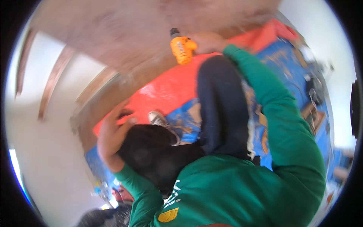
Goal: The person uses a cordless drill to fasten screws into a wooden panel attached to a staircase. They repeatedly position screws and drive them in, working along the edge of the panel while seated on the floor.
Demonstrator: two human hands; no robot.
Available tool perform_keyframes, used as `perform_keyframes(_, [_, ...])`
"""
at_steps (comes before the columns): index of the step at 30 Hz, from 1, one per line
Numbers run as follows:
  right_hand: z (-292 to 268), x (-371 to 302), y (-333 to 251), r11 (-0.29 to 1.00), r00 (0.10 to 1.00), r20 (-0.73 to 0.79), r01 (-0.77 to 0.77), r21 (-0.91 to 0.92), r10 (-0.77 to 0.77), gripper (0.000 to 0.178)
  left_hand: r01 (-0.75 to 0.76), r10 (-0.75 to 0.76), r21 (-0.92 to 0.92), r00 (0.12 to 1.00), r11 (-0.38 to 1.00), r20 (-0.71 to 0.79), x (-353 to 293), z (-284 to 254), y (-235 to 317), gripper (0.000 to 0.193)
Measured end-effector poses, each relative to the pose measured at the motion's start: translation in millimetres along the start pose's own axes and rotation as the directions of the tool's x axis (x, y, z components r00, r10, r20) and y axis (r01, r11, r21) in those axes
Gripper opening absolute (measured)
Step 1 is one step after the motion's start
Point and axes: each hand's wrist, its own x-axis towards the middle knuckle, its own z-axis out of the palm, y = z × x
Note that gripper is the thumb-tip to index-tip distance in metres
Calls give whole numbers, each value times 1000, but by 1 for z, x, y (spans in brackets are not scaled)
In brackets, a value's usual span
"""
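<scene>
My right hand is closed round the grip of an orange cordless drill. The drill's black chuck points up toward a large reddish-brown wooden panel; whether it touches the panel cannot be made out. Beside my bent left knee, my left hand hovers with thumb and fingers apart, smeared by motion. A dark patch shows between those fingers, and I cannot tell whether it is shadow or a small object.
A red sheet lies along the panel's foot, over a blue tarp strewn with brown debris. Wooden strips cross the white wall at left. At right are a dark object with a cable and a wooden box.
</scene>
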Motion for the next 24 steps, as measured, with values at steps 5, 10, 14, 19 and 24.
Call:
perform_keyframes(5, [138, -96, 61, 936, 922, -165, -339, 97, 351, 38, 18, -13, 177, 999, 984, -30, 31, 3, -10, 62])
perform_keyframes(10, [230, -162, 45, 811, 825, -19, -549, 201, 564, 39, 52, -85, 219, 986, 974, 144, 77, 11, -8, 64])
perform_keyframes(14, [258, -180, 29, 769, 808, 25, -569, 291, 589, 39, -24, -21, 185, 972, 983, 234, 116, 23, -2, 63])
perform_keyframes(19, [253, -200, 19, 814, 835, -51, -518, 262, 548, 35, -40, -45, 260, 949, 965, 313, 163, 42, 3, 62])
perform_keyframes(24, [209, -294, 13, 731, 679, -283, -582, 355, 678, 35, -71, -39, 287, 931, 955, 362, 185, 54, 9, 63])
